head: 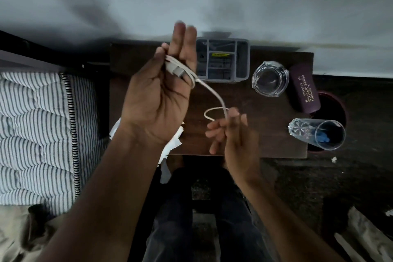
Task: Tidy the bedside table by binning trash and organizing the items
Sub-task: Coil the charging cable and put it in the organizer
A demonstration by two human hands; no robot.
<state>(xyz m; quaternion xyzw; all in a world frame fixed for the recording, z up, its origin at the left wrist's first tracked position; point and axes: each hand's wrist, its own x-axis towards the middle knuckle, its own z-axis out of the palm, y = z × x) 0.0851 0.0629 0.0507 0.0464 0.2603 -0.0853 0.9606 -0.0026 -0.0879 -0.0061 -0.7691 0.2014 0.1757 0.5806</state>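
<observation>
My left hand (158, 93) is raised palm-up above the dark wooden bedside table (265, 117). A white cable (214, 93) is looped around its fingers, and its plug end is pinned under the thumb. The cable runs down and right to my right hand (231, 134), which pinches it between thumb and fingers above the table's front edge. A small loop of cable hangs beside that hand. Crumpled white paper (173, 144) lies on the table's front left corner, mostly hidden by my left wrist.
A grey compartment organizer (243, 59) stands at the back of the table. Right of it are a glass bowl (270, 78), a purple spectacle case (304, 89) and a tall glass (319, 134). A dark red bin (338, 102) sits on the floor right of the table. A striped mattress (38, 134) lies left.
</observation>
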